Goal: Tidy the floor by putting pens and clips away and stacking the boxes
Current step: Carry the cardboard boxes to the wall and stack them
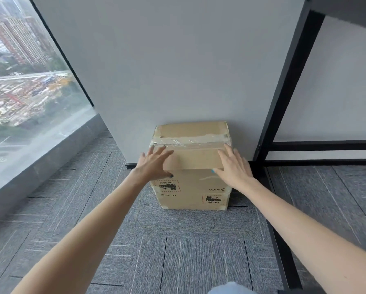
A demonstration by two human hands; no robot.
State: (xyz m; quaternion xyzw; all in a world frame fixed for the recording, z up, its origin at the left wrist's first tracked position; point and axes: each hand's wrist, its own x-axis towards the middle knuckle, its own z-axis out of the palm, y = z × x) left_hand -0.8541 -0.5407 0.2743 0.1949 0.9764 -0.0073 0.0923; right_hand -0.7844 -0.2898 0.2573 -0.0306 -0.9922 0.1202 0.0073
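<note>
Two brown cardboard boxes stand stacked against the grey wall. The upper box (192,145) has clear tape across its top and sits on the lower box (190,200), which bears printed labels. My left hand (154,164) lies with spread straight fingers on the upper box's front left corner. My right hand (234,165) lies flat with straight fingers on its front right corner. No pens or clips show in this view.
A grey wall panel (167,71) stands right behind the boxes. A black desk frame (283,92) rises at the right, its base bar running along the carpet. A floor-to-ceiling window (25,81) with a low ledge is at the left. Grey carpet tiles (177,251) cover the floor.
</note>
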